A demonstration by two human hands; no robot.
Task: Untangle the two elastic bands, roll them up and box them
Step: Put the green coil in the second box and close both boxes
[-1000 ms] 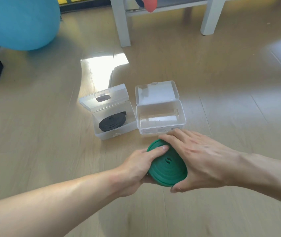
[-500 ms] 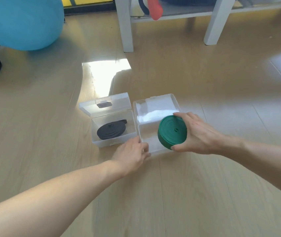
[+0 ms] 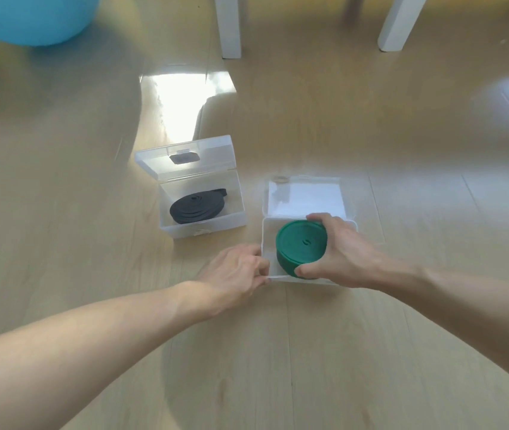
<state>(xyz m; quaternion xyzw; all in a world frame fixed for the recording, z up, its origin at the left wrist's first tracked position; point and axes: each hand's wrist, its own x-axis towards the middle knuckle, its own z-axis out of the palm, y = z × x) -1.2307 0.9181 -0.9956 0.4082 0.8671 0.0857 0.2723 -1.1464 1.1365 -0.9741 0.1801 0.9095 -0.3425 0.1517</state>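
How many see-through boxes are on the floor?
2. One clear box, lid open, holds the black band. The other box, to its right, is getting the green band from the right hand.

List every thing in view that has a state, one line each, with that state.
green band: rolled up, held over the right box, not yet released.
black band: coiled, lying in the left box.
left box: lid open.
right box: lid open, flat on the floor.
right hand: grips the green band.
left hand: holds the right box's near left corner.
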